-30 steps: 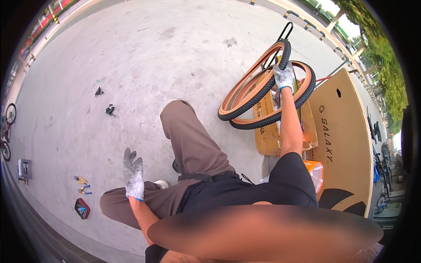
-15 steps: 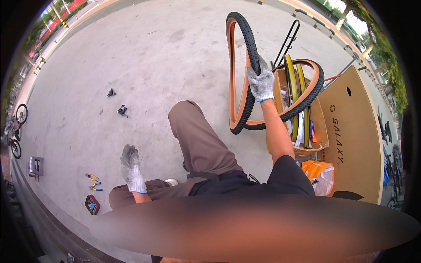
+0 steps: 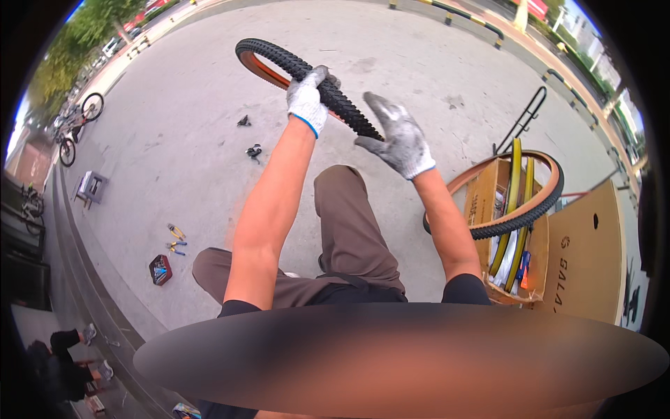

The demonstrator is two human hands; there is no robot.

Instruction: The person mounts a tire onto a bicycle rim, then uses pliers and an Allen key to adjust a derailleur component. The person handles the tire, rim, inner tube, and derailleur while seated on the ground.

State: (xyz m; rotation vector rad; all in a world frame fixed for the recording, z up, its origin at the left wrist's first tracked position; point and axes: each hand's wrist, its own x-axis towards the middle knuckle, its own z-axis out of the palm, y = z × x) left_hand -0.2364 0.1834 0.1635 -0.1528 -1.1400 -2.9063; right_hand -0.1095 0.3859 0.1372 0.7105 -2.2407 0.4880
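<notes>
A black knobby bicycle tire [image 3: 352, 115] with a tan inner side hangs in the air in front of me, tilted and seen nearly edge-on. My left hand [image 3: 308, 100], in a white and grey work glove, is wrapped round its tread near the middle. Just off the tire's near right end, my right hand [image 3: 400, 138], gloved alike, has its fingers and thumb spread and holds nothing. Another tan-walled bicycle tire [image 3: 518, 222] lies looped around a cardboard box [image 3: 481, 192], with yellow-edged rims [image 3: 515, 178] standing inside the box.
Two small black parts [image 3: 254, 151] lie on the concrete ahead. Pliers [image 3: 177, 247] and a red tray of small items [image 3: 160, 270] are at left, near a grey stool [image 3: 91, 188]. A large cardboard panel [image 3: 593, 251] and a black rack [image 3: 525, 120] stand at right. A person [image 3: 66, 363] sits lower left.
One tire has moved left, away from the box, and passed from my right hand to my left. My right hand has let go and opened. The view has turned rightward-down, shifting everything.
</notes>
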